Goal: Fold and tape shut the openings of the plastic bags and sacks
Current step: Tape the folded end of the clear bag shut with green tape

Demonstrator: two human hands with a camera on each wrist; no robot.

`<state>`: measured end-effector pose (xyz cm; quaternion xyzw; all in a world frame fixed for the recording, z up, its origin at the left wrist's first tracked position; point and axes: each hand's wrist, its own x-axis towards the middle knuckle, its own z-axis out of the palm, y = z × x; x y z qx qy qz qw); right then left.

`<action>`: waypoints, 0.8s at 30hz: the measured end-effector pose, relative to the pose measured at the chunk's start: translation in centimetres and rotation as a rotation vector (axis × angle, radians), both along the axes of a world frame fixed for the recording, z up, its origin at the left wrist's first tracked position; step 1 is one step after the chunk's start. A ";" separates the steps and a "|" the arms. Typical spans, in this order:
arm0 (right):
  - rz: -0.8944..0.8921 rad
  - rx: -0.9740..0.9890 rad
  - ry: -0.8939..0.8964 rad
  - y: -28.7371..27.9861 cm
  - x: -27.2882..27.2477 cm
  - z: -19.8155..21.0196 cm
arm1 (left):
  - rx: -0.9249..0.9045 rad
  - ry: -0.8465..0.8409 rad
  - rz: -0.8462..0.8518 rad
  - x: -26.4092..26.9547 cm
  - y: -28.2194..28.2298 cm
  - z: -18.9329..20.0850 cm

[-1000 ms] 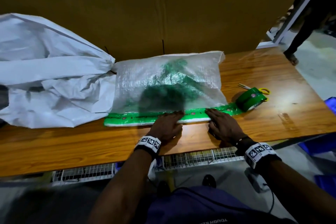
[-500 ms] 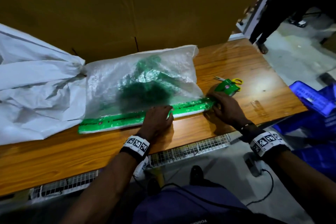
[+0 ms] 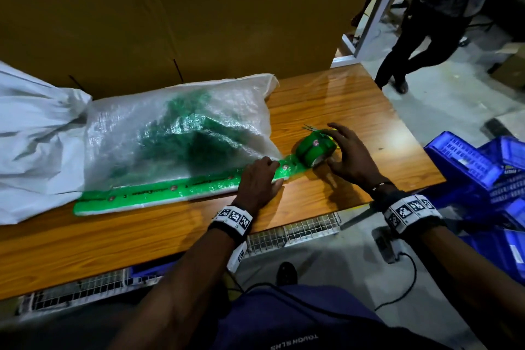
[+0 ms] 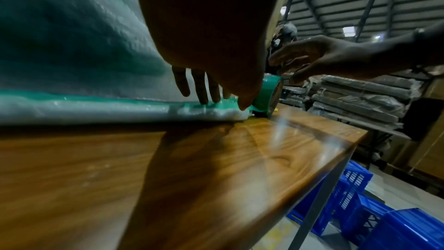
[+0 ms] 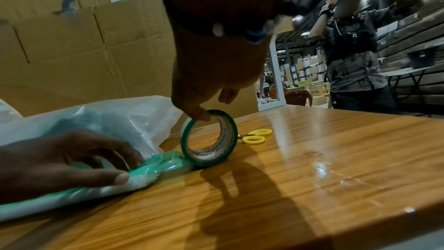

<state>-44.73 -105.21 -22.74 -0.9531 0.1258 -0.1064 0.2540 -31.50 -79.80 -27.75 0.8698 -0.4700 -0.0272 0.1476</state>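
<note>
A clear woven plastic bag with green contents lies on the wooden table. Its near edge is folded and covered by a strip of green tape. The strip still runs to the green tape roll, which stands on its rim just past the bag's right corner. My left hand presses its fingers down on the taped fold at that corner. My right hand arches over the roll, with its thumb on the top rim and its fingers on the far side.
Yellow-handled scissors lie just behind the roll. A large white sack sits to the left of the bag, and a cardboard wall stands behind. Blue crates are stacked off the table's right end. Another person stands beyond.
My left hand has slid right along the tape to the bag's right corner. My right hand went from pressing the tape to holding the roll, now upright past the corner.
</note>
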 end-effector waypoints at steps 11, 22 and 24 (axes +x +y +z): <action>0.370 -0.138 0.180 -3.3 2.5 0.4 | 0.074 -0.119 0.109 -0.4 -1.4 -0.6; 0.386 -0.023 0.121 -8.7 4.2 5.4 | -0.014 -0.218 0.113 4.3 -2.8 5.7; 0.351 -0.010 0.118 -8.9 4.5 6.8 | -0.120 -0.225 0.112 5.1 -2.9 6.9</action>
